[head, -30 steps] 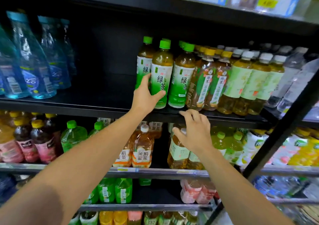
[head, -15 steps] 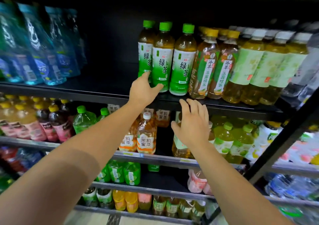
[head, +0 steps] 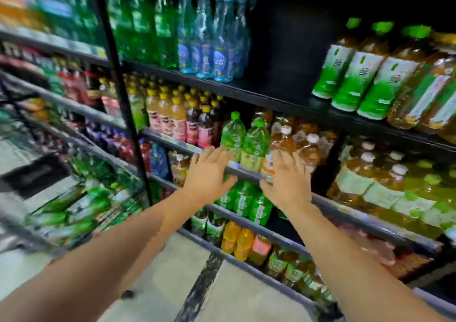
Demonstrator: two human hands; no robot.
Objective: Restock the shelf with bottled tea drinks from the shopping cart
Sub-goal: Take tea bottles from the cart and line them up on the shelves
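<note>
Both hands are raised in front of the shelving with fingers spread and nothing held. The left hand (head: 209,173) and the right hand (head: 287,181) are seen level with a middle shelf edge (head: 244,172); contact with it cannot be determined through blur. 3 green-labelled tea bottles (head: 357,80) are stood on the upper shelf (head: 283,94) at the right. Further green-labelled bottles (head: 69,208) are laid in the shopping cart (head: 103,219) at lower left.
</note>
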